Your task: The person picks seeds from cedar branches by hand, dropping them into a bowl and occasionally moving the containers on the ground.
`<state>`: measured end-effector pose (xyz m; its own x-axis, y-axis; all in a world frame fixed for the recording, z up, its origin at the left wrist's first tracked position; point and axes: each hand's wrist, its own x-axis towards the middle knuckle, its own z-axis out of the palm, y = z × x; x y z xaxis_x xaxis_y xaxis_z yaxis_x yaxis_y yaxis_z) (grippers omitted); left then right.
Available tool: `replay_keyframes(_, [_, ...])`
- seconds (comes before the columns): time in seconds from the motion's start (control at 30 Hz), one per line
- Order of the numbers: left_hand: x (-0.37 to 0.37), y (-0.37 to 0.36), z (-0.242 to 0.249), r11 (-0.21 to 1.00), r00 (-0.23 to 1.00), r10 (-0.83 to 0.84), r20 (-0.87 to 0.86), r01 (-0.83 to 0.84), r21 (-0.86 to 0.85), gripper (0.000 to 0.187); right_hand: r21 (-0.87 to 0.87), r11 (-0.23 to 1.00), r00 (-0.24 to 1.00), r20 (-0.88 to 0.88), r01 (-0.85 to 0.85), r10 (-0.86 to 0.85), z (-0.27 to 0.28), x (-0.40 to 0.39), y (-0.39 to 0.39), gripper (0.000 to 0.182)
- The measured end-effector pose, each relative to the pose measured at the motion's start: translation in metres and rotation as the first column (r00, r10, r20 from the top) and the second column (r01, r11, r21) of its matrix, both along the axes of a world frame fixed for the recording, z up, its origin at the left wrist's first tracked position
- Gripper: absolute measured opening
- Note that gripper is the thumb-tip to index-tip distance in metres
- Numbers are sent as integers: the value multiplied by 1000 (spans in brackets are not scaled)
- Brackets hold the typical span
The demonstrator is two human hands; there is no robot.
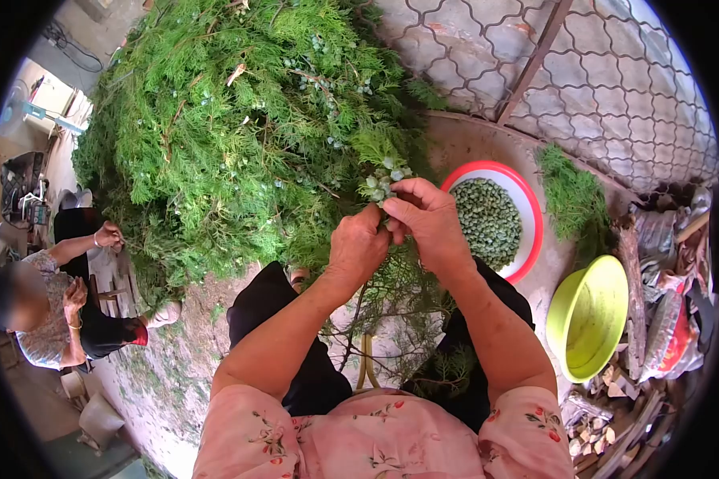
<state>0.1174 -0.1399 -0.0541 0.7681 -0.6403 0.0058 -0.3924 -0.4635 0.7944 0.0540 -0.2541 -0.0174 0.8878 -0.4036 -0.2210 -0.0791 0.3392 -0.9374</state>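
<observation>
My left hand (pixel 359 242) is closed around the stem of an evergreen branch (pixel 373 148), its twigs hanging down between my knees. Beside it, my right hand (pixel 427 217) has thumb and fingers pinched against a cluster of pale green cones (pixel 383 182) on that branch; whether a cone is loose in the fingers is hidden. Just right of my right hand stands a white basin with a red rim (pixel 538 227), holding many small green cones (pixel 487 223). A large heap of cut evergreen branches (pixel 240 136), with bluish cones among them, rises in front of me.
A yellow-green basin (pixel 587 319) leans at the right, near a log (pixel 629 295), plastic bags (pixel 671 335) and firewood (pixel 615 399). Loose greenery (pixel 571 191) lies by the wire mesh fence (pixel 615 88). Another person (pixel 44 315) sits at the left, beside the heap.
</observation>
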Motion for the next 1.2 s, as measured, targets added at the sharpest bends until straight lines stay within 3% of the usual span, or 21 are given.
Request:
replay_keyframes(0.1, [0,2,4,1000,999,-21,24,21,11,11,13,999,997,-76,-30,31,6,-5,-16,18])
replay_keyframes(0.17, [-2,1,11,999,999,-43,6,43,-33,12,-28,998,994,-98,-47,44,9,-11,-22,15])
replay_keyframes(0.23, [-4,0,16,995,997,-59,45,55,85,15,-133,990,988,-152,-39,19,10,-16,-20,15])
replay_keyframes(0.37, [-5,1,3,996,997,-75,-6,75,52,14,-196,981,988,-152,1,-31,10,-19,-19,15])
replay_keyframes(0.4, [-3,2,0,988,942,-121,-314,83,-131,14,-74,997,990,-137,6,-16,6,-19,-22,16])
replay_keyframes(0.43, [-3,4,0,952,791,-209,-575,30,-304,16,49,999,993,-119,7,-1,2,-19,-23,18])
replay_keyframes(0.57, [-13,12,8,920,681,-221,-698,-92,-381,20,154,987,998,-40,-49,55,-5,-22,-21,19])
replay_keyframes(0.63, [-23,17,21,848,610,-130,-781,-341,-407,18,201,978,998,-7,-55,57,-4,-26,-17,17])
replay_keyframes(0.77, [-26,40,41,874,605,-99,-790,-327,-360,23,116,993,999,23,-33,30,13,-38,-16,15])
replay_keyframes(0.83, [-32,50,45,872,619,-90,-780,-329,-362,29,202,979,996,88,-31,14,16,-44,-14,17])
replay_keyframes(0.9, [-40,55,54,835,622,-119,-774,-359,-417,31,447,894,986,157,-26,-50,11,-49,-10,19])
replay_keyframes(0.97, [-52,60,64,835,641,-43,-766,-398,-380,21,477,879,980,173,2,-96,11,-56,1,20])
replay_keyframes(1.07, [-68,70,73,844,668,-32,-743,-380,-378,21,481,876,962,243,-6,-127,26,-67,20,19])
replay_keyframes(1.13, [-76,73,69,797,669,59,-741,-479,-369,21,499,865,949,291,-43,-121,38,-75,31,20])
replay_keyframes(1.2, [-83,77,72,787,663,39,-748,-482,-386,21,491,869,953,285,-53,-103,47,-83,44,20])
